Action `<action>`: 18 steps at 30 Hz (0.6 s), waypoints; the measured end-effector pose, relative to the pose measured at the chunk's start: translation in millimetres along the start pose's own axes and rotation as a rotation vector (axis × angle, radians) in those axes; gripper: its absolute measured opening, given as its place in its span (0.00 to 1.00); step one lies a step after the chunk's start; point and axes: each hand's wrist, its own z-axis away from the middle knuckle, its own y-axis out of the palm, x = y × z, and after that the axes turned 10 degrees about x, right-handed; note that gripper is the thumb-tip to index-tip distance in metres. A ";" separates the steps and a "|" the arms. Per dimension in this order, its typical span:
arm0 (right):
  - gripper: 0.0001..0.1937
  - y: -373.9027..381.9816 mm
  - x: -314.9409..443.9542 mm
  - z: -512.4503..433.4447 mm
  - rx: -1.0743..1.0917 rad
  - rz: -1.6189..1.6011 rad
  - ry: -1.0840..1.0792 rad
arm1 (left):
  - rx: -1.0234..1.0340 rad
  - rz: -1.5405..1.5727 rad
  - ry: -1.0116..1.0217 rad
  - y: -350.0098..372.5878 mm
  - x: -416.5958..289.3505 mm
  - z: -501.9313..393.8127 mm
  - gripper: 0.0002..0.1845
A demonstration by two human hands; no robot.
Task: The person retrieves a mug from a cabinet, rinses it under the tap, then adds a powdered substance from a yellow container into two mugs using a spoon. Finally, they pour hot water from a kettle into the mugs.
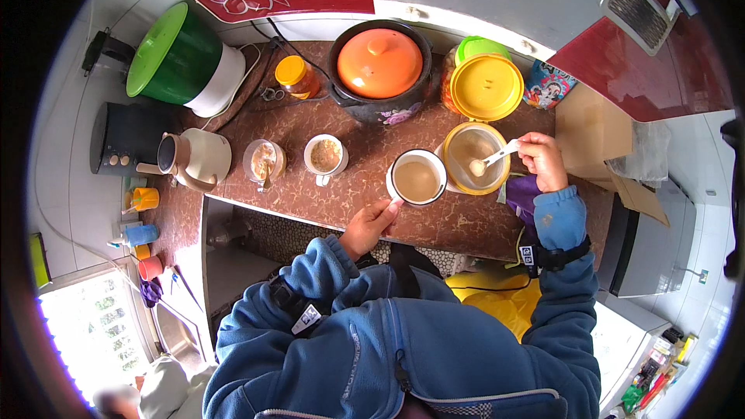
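My left hand (368,228) grips the handle of a white mug with a dark rim (394,186), which holds a tan liquid. Just right of the mug stands a canister with a yellow rim (478,191) and its yellow lid (488,87) hinged back. My right hand (544,160) pinches the end of a white plastic spoon (499,155). The spoon's bowl carries a heap of pale powder over the canister's mouth. Farther left are a white cup (322,179) with a flaky mix and a clear cup (249,164) with a similar mix and a spoon in it.
A dark pot with an orange lid (378,64) stands at the back of the brown countertop (366,171). Left are a beige jug (206,154) and a green-lidded appliance (174,61). A cardboard box (591,128) sits right. Another person (166,387) is at lower left.
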 end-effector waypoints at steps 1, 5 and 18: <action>0.01 -1.0 0.3 1.7 0.009 -0.036 -0.022 | -0.007 0.006 -0.001 1.6 -0.5 -0.1 0.19; 0.02 0.9 9.4 9.6 -0.002 -0.132 -0.110 | -0.022 -0.027 -0.035 5.3 -3.3 -0.3 0.19; 0.04 107.9 -7.7 70.2 0.144 0.919 -1.146 | -0.020 0.012 -0.017 9.1 -10.2 2.6 0.19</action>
